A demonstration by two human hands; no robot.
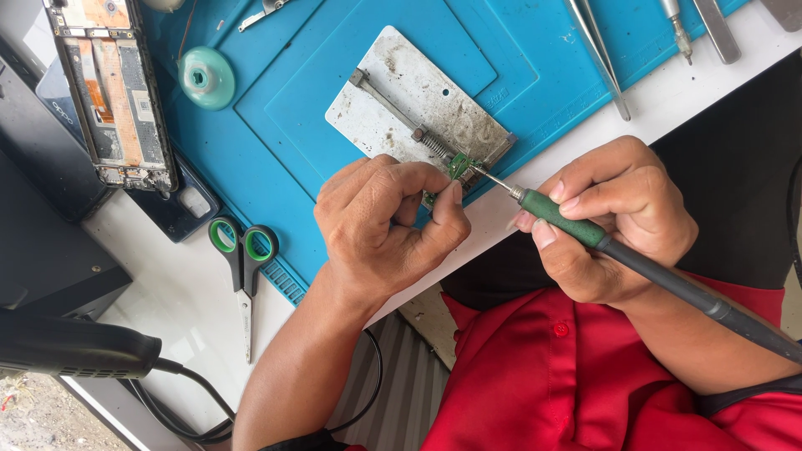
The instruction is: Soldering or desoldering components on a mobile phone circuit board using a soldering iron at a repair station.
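A small green circuit board [459,166] is clamped at the near edge of a worn metal holder plate [401,92] on the blue work mat [276,159]. My left hand [388,230] pinches the board between thumb and fingers. My right hand [614,221] grips a soldering iron [576,227] with a green sleeve and dark handle. Its thin tip touches the board's right side. A spring and rail of the holder run diagonally up to the left of the board.
An opened phone [113,88] lies at the upper left beside a teal round tin [206,77]. Green-handled scissors [244,263] rest on the white table. Tweezers [597,54] and metal tools lie at the upper right. A black device with a cable [75,347] sits at the lower left.
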